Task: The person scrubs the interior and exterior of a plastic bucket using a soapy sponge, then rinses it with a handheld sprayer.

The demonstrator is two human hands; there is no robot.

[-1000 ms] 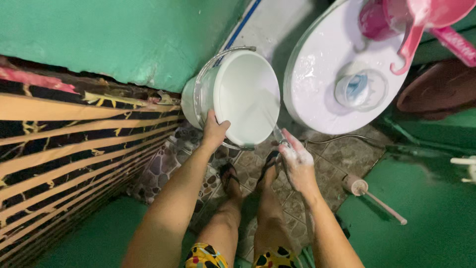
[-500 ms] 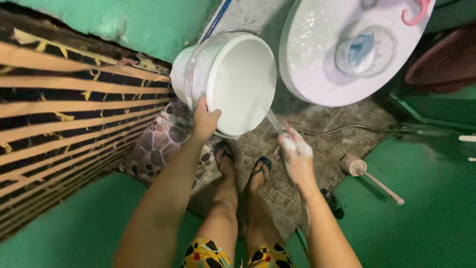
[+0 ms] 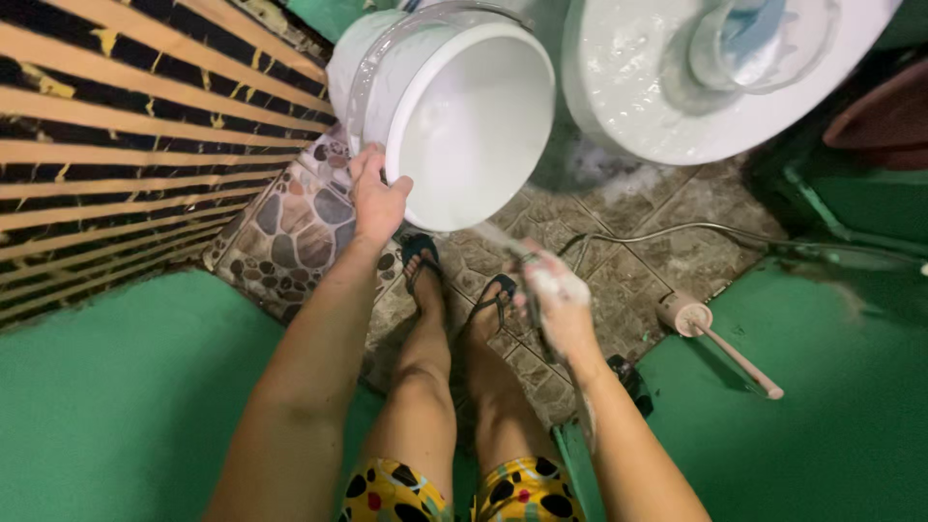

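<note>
Left hand (image 3: 375, 200) fingers clamped on tilted white plastic bucket (image 3: 454, 116) rim, pouring thin stream over soapy right hand (image 3: 553, 290), fingers loosely together; best keep tilt steady

— What's the bucket (image 3: 464, 116) made of?
— Smooth white plastic, slightly glossy, with a thin metal handle along its side.
— And beneath the bucket?
— Floor (image 3: 309, 227) of rough, matt stone-pattern tiles, wet-looking. Beside the bucket, a glossy white plastic lid (image 3: 628, 87). The right hand (image 3: 553, 295) looks soapy.
</note>
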